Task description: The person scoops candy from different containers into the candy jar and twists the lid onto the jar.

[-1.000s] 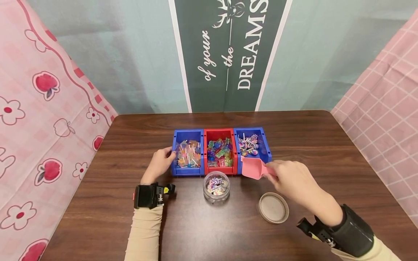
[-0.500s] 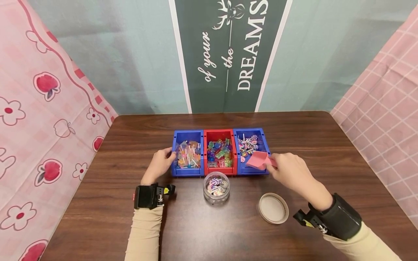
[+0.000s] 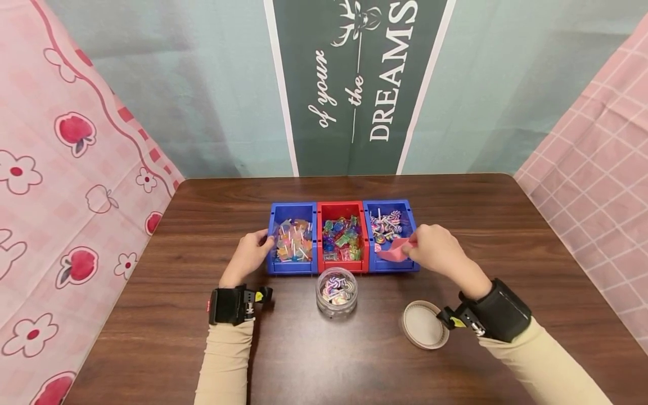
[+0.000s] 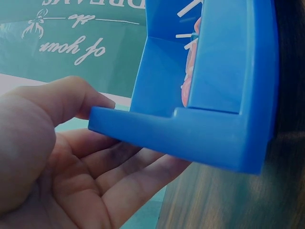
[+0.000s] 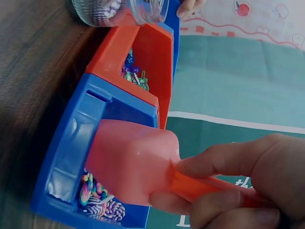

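My left hand (image 3: 248,256) grips the side of the left blue bin (image 3: 292,268), thumb over its rim and fingers along the outside in the left wrist view. Clear candy pieces on white sticks lie in that bin. With my right hand (image 3: 439,248) I hold a pink scoop (image 5: 133,157) by its handle. The scoop's bowl reaches into the right blue bin (image 5: 57,148), above small swirl lollipops (image 5: 102,202). Whether anything lies in the bowl is hidden in the right wrist view.
A red bin (image 3: 345,266) with colourful wrapped candies stands between the blue ones. In front is a clear glass jar (image 3: 336,306) holding swirl candies. A round lid (image 3: 425,326) lies at right, under my right wrist camera. Curtains (image 3: 212,112) hang behind the table.
My right hand has moved forward and left, taking the scoop from the front edge of the right blue bin down into it. My left hand stays on the left bin.
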The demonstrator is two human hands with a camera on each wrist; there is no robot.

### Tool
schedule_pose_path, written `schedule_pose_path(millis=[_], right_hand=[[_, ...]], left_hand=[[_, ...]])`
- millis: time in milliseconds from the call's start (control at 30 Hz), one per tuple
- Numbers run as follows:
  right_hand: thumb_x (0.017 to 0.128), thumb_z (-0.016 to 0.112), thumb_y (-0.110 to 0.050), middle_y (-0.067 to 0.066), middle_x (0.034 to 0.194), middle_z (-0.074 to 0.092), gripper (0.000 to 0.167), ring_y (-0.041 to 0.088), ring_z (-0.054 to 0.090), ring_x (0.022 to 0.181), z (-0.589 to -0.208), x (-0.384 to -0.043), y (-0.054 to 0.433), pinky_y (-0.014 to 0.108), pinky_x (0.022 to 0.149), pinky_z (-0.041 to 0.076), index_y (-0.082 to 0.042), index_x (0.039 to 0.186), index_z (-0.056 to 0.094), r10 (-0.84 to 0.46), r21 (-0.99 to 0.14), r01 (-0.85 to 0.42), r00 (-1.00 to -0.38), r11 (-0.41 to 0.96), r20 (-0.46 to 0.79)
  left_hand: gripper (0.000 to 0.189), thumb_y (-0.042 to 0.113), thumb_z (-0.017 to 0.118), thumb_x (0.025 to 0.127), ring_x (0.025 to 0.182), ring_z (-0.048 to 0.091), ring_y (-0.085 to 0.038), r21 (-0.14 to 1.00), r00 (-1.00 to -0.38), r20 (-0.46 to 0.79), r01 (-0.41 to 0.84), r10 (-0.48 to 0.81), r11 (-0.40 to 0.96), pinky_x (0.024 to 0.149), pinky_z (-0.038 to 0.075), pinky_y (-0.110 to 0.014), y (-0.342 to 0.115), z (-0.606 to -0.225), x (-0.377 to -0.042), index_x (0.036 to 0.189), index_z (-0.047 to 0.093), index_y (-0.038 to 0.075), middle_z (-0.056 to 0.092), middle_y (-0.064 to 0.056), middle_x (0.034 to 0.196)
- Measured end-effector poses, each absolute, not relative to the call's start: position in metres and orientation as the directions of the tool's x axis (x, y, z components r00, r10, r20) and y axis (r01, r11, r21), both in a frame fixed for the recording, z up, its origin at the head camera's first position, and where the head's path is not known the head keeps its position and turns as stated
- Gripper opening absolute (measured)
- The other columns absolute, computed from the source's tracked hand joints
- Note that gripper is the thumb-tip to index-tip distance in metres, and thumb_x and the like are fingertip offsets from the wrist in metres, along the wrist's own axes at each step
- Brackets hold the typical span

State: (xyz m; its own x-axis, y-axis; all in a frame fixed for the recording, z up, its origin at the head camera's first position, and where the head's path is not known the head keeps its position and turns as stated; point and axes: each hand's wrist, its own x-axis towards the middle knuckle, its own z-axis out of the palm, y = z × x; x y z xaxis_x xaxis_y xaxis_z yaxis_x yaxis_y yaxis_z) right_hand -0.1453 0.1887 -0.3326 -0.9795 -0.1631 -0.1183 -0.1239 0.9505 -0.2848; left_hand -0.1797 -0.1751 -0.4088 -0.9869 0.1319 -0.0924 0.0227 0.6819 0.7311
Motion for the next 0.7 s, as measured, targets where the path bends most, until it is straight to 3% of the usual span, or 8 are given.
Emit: schedule_pose_path(millis=[100,300,700], right_hand=[[0.084,0.064,-0.022,-0.002,0.053,0.043,0.025,0.016,0.043,0.054,-0.331,-0.151,0.186,0.026,0.048,0.029,-0.006,0.065,0.067,-0.155,-0.297,-0.100,-0.973,0.950,-0.170],[0.084,0.064,-0.020,-0.005,0.050,0.036,0.031,0.012,0.039,0.051,-0.331,-0.160,0.180,0.022,0.046,0.026,-0.010,0.055,0.058,-0.128,-0.274,-0.058,-0.962,0.960,-0.242],[0.084,0.063,-0.021,-0.003,0.054,0.038,0.031,0.015,0.042,0.055,-0.332,-0.166,0.172,0.024,0.048,0.030,-0.012,0.056,0.053,-0.094,-0.219,-0.025,-0.946,0.975,-0.311]], left_hand=[[0.041,0.014,0.047,0.098,0.084,0.057,-0.022,0.728,-0.987,-0.085,0.032,0.136,0.685,0.073,0.048,-0.027,-0.175,-0.409,-0.180,0.131,0.053,-0.009,0.066,-0.023,0.105],[0.040,0.013,0.047,0.098,0.081,0.056,-0.021,0.725,-0.987,-0.082,0.036,0.139,0.687,0.068,0.044,-0.025,-0.175,-0.408,-0.181,0.130,0.054,-0.009,0.064,-0.021,0.099],[0.044,0.018,0.047,0.096,0.082,0.057,-0.022,0.760,-0.988,-0.080,0.025,0.132,0.650,0.067,0.045,-0.023,-0.176,-0.408,-0.178,0.131,0.053,-0.008,0.065,-0.023,0.103]])
